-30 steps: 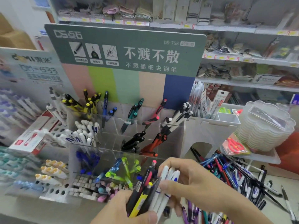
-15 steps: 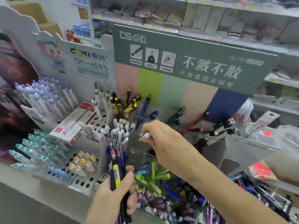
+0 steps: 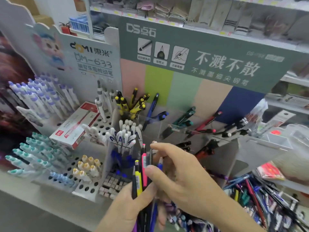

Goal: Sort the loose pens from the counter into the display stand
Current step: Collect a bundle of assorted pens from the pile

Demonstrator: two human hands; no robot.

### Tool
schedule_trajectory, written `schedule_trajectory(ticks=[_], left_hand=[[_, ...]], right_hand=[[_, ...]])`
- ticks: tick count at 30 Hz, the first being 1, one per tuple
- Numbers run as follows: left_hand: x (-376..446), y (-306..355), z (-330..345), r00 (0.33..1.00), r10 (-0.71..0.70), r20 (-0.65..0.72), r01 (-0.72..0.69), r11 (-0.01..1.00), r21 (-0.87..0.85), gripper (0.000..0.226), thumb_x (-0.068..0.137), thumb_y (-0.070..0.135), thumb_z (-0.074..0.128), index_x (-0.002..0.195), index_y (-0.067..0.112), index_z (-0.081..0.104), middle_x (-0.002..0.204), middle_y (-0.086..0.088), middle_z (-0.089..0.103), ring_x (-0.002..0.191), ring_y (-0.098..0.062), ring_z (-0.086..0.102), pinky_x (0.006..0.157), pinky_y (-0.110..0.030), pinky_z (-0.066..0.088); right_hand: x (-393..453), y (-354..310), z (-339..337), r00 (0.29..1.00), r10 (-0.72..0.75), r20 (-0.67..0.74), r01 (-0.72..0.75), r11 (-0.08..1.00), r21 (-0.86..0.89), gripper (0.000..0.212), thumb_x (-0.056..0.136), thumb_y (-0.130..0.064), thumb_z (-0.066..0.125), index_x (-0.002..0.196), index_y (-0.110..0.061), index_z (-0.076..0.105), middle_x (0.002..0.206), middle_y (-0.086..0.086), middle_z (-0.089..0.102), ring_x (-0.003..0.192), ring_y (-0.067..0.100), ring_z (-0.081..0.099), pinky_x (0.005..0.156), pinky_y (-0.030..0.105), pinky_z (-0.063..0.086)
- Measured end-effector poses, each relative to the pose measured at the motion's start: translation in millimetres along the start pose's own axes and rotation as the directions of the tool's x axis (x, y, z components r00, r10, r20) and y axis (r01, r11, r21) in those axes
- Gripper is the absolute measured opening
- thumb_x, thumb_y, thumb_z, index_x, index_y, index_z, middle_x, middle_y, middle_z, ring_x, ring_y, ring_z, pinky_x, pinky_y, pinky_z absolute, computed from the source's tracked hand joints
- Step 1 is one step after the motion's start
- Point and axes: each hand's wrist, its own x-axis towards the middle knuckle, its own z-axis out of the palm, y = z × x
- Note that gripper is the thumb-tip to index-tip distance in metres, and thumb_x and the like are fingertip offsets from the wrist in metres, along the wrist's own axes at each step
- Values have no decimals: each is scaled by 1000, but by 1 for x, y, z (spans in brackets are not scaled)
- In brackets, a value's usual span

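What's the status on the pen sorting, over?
Left hand grips a bunch of pens. Right hand pinches the pink pen in that bunch. Loose pile waits on the counter. Nothing blocks the display stand.

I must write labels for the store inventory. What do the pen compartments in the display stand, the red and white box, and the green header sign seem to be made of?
Pen compartments: clear glossy plastic, probably acrylic; pens show through the walls.
Red and white box: printed cardboard, with folded edges.
Green header sign: matte printed board, likely card or thin plastic; the picture does not settle which.

Bright even indoor light, soft shadows, wide-angle bowing, right edge perhaps motion-blurred
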Motion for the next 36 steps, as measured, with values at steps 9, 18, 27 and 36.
schedule_trajectory(ticks=[9,18,27,36], left_hand=[[-2,-9,38,993,-16,114,-10,974,227,26,91,35,66,115,35,57,93,25,75,83,11,68,72,-5,47],[-6,-30,62,951,-220,216,217,975,37,44,75,39,80,109,13,77,87,-17,64,60,-27,62,56,-30,51],[-9,-40,84,976,-211,56,216,969,-123,33,78,25,72,104,4,74,70,-17,53,42,-21,43,40,-22,33],[-17,-45,91,990,-115,79,119,992,-49,31,79,18,69,105,3,75,90,-28,65,54,-35,59,42,-33,50]], right_hand=[[-34,33,-18,954,298,-8,-254,827,501,33,89,-7,74,112,-31,68,78,-7,65,76,11,63,74,34,56],[-61,50,-43,935,353,-25,-276,771,573,18,88,-4,73,99,-8,59,99,2,77,94,17,72,87,29,57],[-96,59,-68,913,357,-196,-171,772,612,22,83,-4,76,95,-6,58,68,13,66,51,23,63,50,28,51],[-120,69,-76,797,458,-393,-41,691,722,33,81,-34,76,109,-18,70,83,17,72,64,29,69,57,30,60]])
